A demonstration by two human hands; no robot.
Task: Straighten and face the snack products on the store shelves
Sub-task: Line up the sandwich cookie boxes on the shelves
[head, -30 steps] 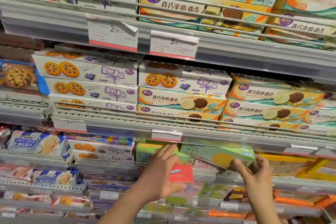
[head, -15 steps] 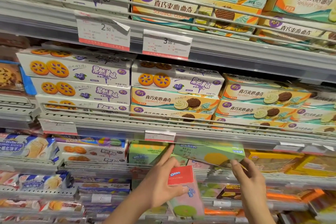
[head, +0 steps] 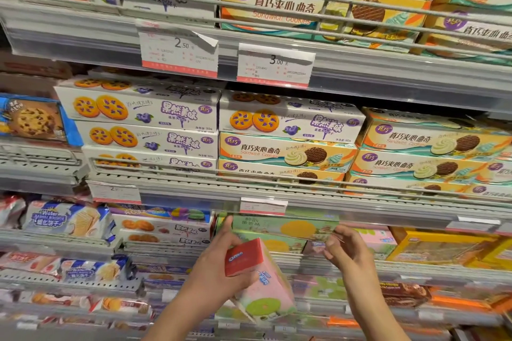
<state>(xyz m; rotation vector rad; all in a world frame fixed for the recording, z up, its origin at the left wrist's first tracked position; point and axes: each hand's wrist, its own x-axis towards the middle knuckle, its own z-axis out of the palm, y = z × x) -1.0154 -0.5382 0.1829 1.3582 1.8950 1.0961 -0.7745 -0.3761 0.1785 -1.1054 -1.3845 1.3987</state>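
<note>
The left hand (head: 219, 271) gripped a pink Oreo box (head: 260, 282) with a red end, thumb curled under that end and fingers wrapped behind it, the box tilted and held in front of the lower shelves. At about one o'clock from it, the right hand (head: 347, 250) pinched the right end of a green box (head: 282, 227) between thumb and fingertips; this box lay lengthwise on the third shelf, atop another green one, just under the clear price rail (head: 360, 212). At twelve o'clock above, white blueberry cookie boxes (head: 138, 112) and sandwich cookie boxes (head: 285, 151) sat stacked behind a wire rail. Wafer packets (head: 69, 220) lay at nine o'clock.
</note>
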